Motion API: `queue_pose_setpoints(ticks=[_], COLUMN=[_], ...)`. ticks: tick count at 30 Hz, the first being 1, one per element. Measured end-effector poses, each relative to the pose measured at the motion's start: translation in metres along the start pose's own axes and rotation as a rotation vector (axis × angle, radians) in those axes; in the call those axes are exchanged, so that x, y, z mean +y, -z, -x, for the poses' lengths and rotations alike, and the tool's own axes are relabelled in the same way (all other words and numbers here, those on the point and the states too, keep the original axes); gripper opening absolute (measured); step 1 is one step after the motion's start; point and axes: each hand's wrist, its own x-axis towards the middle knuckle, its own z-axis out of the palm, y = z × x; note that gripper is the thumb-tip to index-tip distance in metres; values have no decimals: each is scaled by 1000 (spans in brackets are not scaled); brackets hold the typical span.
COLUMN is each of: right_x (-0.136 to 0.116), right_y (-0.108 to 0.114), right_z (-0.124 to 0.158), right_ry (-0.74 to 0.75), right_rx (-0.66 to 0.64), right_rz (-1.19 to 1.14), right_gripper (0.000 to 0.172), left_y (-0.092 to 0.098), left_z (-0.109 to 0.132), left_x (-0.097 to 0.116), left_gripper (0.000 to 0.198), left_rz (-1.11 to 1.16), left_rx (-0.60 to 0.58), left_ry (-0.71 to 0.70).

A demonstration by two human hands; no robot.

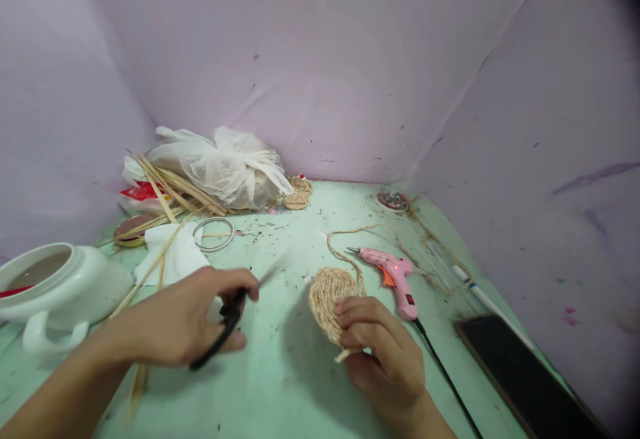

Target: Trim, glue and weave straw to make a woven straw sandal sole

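Observation:
Black-handled scissors are in my left hand, with fingers curled round the handles. The blades point up and right and are smeared by motion. Pinched in my right hand is an oval piece of coiled straw cord, tilted up off the table. A short cord end sticks out at its lower edge. From its upper right a loose length of cord runs back over the table. Just right of the coil lies a pink glue gun, its nozzle pointing left and a small orange light showing on it.
A white pot lies at the left. Behind it are straw strips, a white cloth, a metal ring and a white plastic bag. A small dish stands back right; a dark phone-like slab lies front right.

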Motion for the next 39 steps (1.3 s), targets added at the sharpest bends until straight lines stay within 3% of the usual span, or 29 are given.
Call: queue_pose_setpoints(ticks=[1,3,5,9,13,15,17,21,22,26,29,32,34,39], right_x=[-1,-3,-6,-12,-7,-1,5,7,5,-8,-17,-18,-15,-5], right_y=[-3,-10,-16,-20,-14,-11,-10,-10,-11,-14,-16,-17,-17,-12], right_z=[3,12,18,14,3,2,4,11,11,6,-1,-5,-5,-9], right_ry=[8,43,87,170,180,89,-86,-401,-485,-990,-1270,-1445,-1530,-1527], right_rx=[-26,-75,-132,-276,-223,-179,-141,-23,-19,-91,-163,-101,33,388], right_rz=[-40,-104,-134,-90,118,216,267,211,146,-493,-962,-1106,-1093,-965], right_gripper=[23,20,19,21,24,24,22,6,10,35,35,30,25,22], left_y=[-3,-17,-38,-63,-45,-33,-28,-37,-40,-50,-57,-60,-58,-47], left_z=[-5,-14,-22,-29,-31,-31,-30,-26,-25,-23,-24,-26,-25,-14], left_x=[-5,-9,-5,3,-6,-12,-14,-9,-7,3,8,9,7,4], left_gripper=[21,23,27,39,40,40,40,39,39,38,40,38,35,27], left_rz=[204,604,861,1125,1208,1241,1248,1228,1229,1245,1238,1150,1025,349], left_rx=[-38,23,2,249,658,814,877,861,860,886,816,678,573,445], left_ry=[88,220,335,464,409,358,333,328,324,310,330,331,302,114])
